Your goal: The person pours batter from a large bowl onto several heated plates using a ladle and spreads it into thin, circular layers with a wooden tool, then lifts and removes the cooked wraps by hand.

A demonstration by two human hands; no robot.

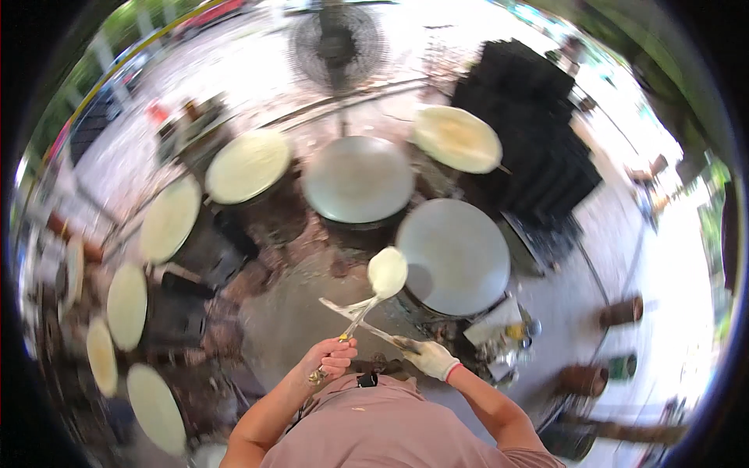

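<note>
In front of me, my left hand [331, 359] is closed around the handle of a ladle [388, 273] whose bowl is full of pale, creamy batter. The bowl hangs beside the left edge of a bare grey round griddle [468, 257]. My right hand [431, 359], in a pale glove with a red cuff edge, grips a T-shaped batter spreader [381, 335]. Its pale head points up and left, and the spreader crosses the ladle's handle in this view. Another bare grey griddle [359, 179] lies farther off, straight ahead.
Round pale sheets [250, 165] stand in an arc to my left; one with a tan middle [459, 140] is at the back right. Behind it rises a dark stack [523, 132]. A fan [337, 47] stands ahead. Small bottles [515, 331] and rusty cylinders [585, 381] are right.
</note>
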